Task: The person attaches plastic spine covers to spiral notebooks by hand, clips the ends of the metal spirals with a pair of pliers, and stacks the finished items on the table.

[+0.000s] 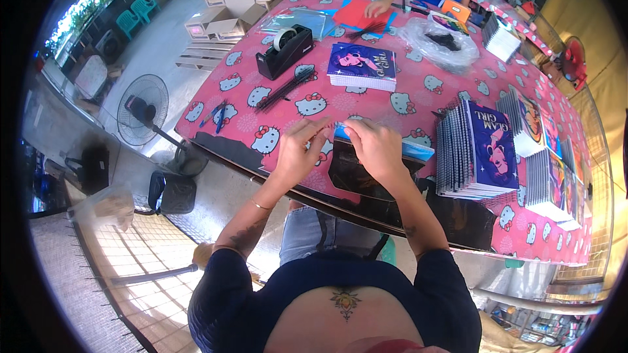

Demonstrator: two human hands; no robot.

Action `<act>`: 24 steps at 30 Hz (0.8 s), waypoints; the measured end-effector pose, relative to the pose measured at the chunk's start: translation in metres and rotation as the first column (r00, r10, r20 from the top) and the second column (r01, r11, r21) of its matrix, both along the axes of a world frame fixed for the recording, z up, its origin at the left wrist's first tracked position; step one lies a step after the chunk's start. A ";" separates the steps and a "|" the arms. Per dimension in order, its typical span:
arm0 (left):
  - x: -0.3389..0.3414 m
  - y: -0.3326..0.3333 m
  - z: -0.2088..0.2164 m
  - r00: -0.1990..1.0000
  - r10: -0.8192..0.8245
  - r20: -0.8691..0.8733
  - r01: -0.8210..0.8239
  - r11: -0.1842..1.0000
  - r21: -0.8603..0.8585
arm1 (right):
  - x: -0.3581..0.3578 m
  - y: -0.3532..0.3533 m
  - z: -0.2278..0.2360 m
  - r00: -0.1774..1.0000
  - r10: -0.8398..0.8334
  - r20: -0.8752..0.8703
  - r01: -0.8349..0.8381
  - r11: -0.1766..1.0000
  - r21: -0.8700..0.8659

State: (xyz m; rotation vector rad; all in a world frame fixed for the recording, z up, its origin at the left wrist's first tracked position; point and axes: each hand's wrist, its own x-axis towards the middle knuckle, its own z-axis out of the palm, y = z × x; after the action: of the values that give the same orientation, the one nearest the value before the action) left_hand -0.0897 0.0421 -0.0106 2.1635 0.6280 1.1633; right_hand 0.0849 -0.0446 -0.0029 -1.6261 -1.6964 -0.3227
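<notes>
Near the table's front edge, my right hand (pixel 377 150) grips what looks like a notebook (pixel 418 151) with a light-blue edge and a dark side, tilted up. Close beside it, my left hand (pixel 303 150) has its thumb and fingers pinched together at the notebook's left end. What sits between those fingertips is too small to make out. To the right stands a tall stack of spiral notebooks (pixel 487 147) with purple covers. Beyond my hands lies a lower stack of purple-covered notebooks (pixel 362 65). Thin black binding wires (pixel 286 88) lie left of it.
A black tape dispenser (pixel 285 51) and blue-handled pliers (pixel 219 117) are on the pink patterned tablecloth. More notebook stacks (pixel 549 183) line the right side. Across the table, a co-worker's hand (pixel 378 8) rests on red sheets (pixel 356 16). A fan (pixel 142 110) stands left.
</notes>
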 end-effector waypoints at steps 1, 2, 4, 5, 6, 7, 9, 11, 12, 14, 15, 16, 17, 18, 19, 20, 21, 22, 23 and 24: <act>-0.001 -0.002 -0.002 1.000 0.013 0.013 -0.013 1.000 -0.007 | -0.001 0.000 0.000 1.000 -0.004 -0.005 0.003 1.000 -0.012; 0.000 -0.002 -0.004 0.999 0.024 0.030 -0.023 1.000 -0.011 | -0.001 0.000 0.000 1.000 0.002 -0.009 -0.002 1.000 -0.007; -0.001 -0.002 -0.005 0.998 0.051 0.029 -0.051 0.998 0.020 | 0.000 0.001 0.001 1.000 0.010 -0.018 -0.010 1.000 0.004; 0.000 -0.002 -0.004 0.998 0.066 0.013 -0.067 0.996 0.054 | 0.000 0.001 0.001 1.000 0.011 -0.018 -0.011 1.000 0.006; 0.000 -0.002 -0.003 0.997 0.082 -0.001 -0.081 0.993 0.089 | 0.000 0.001 0.001 1.000 0.011 -0.018 -0.011 1.000 0.009; 0.000 -0.003 -0.002 0.997 0.083 -0.006 -0.082 0.992 0.093 | 0.000 0.001 0.002 1.000 0.012 -0.017 -0.011 1.000 0.012; 0.000 -0.003 -0.002 0.996 0.089 -0.018 -0.087 0.991 0.100 | 0.000 0.001 0.001 1.000 0.009 -0.013 -0.009 1.000 0.010; 0.002 -0.002 -0.003 0.994 0.110 -0.007 -0.108 0.987 0.117 | 0.000 0.001 0.001 1.000 0.011 -0.012 -0.011 1.000 0.012; 0.002 -0.001 -0.004 0.993 0.121 -0.002 -0.120 0.985 0.125 | 0.000 0.001 0.002 1.000 0.015 -0.013 -0.014 1.000 0.015; 0.002 -0.003 -0.003 0.984 0.171 -0.040 -0.163 0.975 0.150 | -0.001 0.000 0.002 1.000 0.016 -0.017 -0.016 1.000 0.015; 0.002 -0.003 -0.003 0.979 0.195 -0.058 -0.183 0.969 0.163 | -0.001 0.000 0.002 1.000 0.014 -0.018 -0.014 1.000 0.013; 0.002 -0.003 -0.004 0.984 0.170 -0.048 -0.161 0.975 0.156 | -0.002 -0.001 0.002 1.000 0.013 -0.020 -0.013 1.000 0.010; 0.002 -0.002 -0.005 0.988 0.148 -0.038 -0.141 0.979 0.150 | -0.002 -0.001 0.003 1.000 0.020 -0.023 -0.019 1.000 0.009; 0.001 -0.002 -0.005 0.992 0.126 -0.027 -0.121 0.982 0.143 | -0.003 -0.001 0.004 0.999 0.027 -0.026 -0.026 1.000 0.009; 0.001 0.001 -0.005 0.991 0.118 -0.057 -0.112 0.989 0.101 | -0.003 -0.002 0.005 0.999 0.034 -0.028 -0.034 0.999 0.008; 0.001 0.004 -0.004 0.990 0.110 -0.088 -0.105 0.993 0.056 | -0.004 -0.002 0.005 0.999 0.042 -0.035 -0.041 0.999 0.011; 0.001 0.007 -0.002 0.988 0.101 -0.118 -0.100 0.995 0.011 | -0.004 -0.002 0.004 0.998 0.050 -0.041 -0.049 0.999 0.014; 0.000 0.008 -0.001 0.992 0.051 -0.119 -0.046 0.998 0.042 | -0.004 -0.002 0.004 0.997 0.058 -0.047 -0.057 0.998 0.018; 0.000 0.008 0.003 0.993 -0.003 -0.119 0.011 0.997 0.071 | -0.003 -0.003 0.004 0.997 0.054 -0.056 -0.053 0.999 0.005; -0.001 0.009 0.006 0.991 -0.056 -0.122 0.069 0.992 0.101 | -0.001 -0.003 0.005 0.997 0.049 -0.065 -0.050 0.999 -0.007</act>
State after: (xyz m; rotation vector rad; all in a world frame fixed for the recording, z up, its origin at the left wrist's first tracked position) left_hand -0.0902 0.0511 -0.0042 2.3382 0.5560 1.0622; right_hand 0.0839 -0.0477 0.0023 -1.5808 -1.6886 -0.2368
